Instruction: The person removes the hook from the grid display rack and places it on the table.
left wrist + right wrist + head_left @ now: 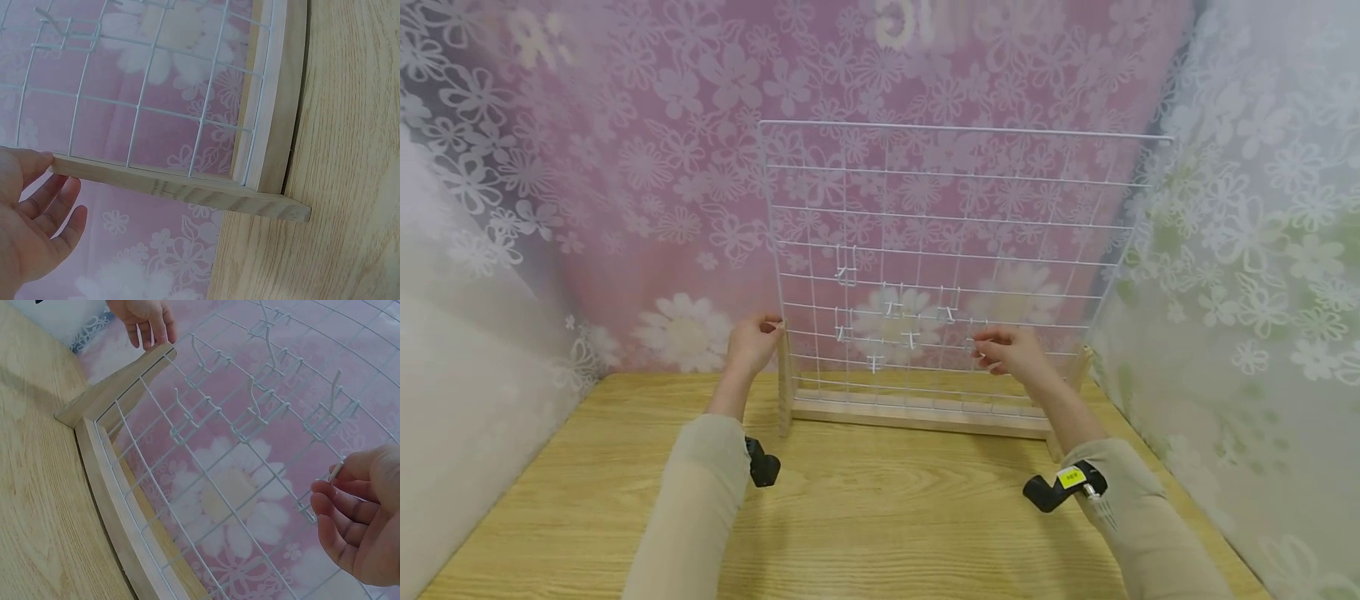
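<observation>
A white wire grid panel (970,177) stands upright in a pale wooden base (917,414). My left hand (751,343) pinches the upper end of the base's left side post (181,192), thumb on one face and fingers on the other. At the lower right of the grid, my right hand (1015,357) pinches the prong of a white wire hook (335,471) between thumb and index finger. That hook's lower loop shows against the grid wires, just beyond the fingertips. Several similar hooks (846,273) hang on the grid between the two hands, their prongs sticking out toward me.
The base rests on a wood-grain table (880,517). Behind it hangs a pink floral backdrop (647,208), with a pale floral sheet (1262,317) on the right. Each wrist carries a black camera mount (763,462).
</observation>
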{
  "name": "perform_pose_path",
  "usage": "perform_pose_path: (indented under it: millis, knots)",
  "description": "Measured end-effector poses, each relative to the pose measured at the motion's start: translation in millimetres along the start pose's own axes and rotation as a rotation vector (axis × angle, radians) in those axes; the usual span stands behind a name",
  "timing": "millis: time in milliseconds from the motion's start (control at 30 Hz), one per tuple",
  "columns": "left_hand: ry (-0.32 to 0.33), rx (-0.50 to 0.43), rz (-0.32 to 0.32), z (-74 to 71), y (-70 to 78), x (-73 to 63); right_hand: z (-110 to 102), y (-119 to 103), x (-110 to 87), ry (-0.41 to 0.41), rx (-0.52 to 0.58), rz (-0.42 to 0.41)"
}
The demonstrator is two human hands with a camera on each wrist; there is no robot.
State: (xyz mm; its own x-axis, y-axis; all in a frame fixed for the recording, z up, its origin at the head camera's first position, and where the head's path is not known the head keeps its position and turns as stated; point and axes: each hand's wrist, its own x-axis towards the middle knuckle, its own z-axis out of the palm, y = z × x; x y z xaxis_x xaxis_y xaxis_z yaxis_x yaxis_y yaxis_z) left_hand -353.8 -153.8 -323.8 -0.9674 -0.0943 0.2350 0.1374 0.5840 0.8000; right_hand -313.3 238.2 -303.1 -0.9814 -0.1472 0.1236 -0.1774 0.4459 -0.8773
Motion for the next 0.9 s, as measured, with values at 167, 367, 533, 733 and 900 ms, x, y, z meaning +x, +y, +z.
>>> perform_pose_path:
  millis: [167,367,533,733,900]
  knots:
    - [0.013,0.0,0.018,1.3,2.0,-0.1,-0.6,-1.5,-2.5,0.002,0.03,0.022]
    - [0.027,0.007,0.023,2.8,3.0,0.2,-1.8,-4.8,-4.5,0.011,0.08,0.017]
    - [0.017,0.009,0.028,3.1,3.1,-0.1,-2.8,-8.3,-6.7,0.026,0.118,0.017]
    - [0.015,0.02,0.021,2.6,0.8,-0.5,-2.0,-11.7,-12.9,0.044,0.135,-0.006]
    - [0.026,0.031,0.033,1.4,0.5,0.4,0.4,-13.1,-14.9,0.082,0.114,-0.084]
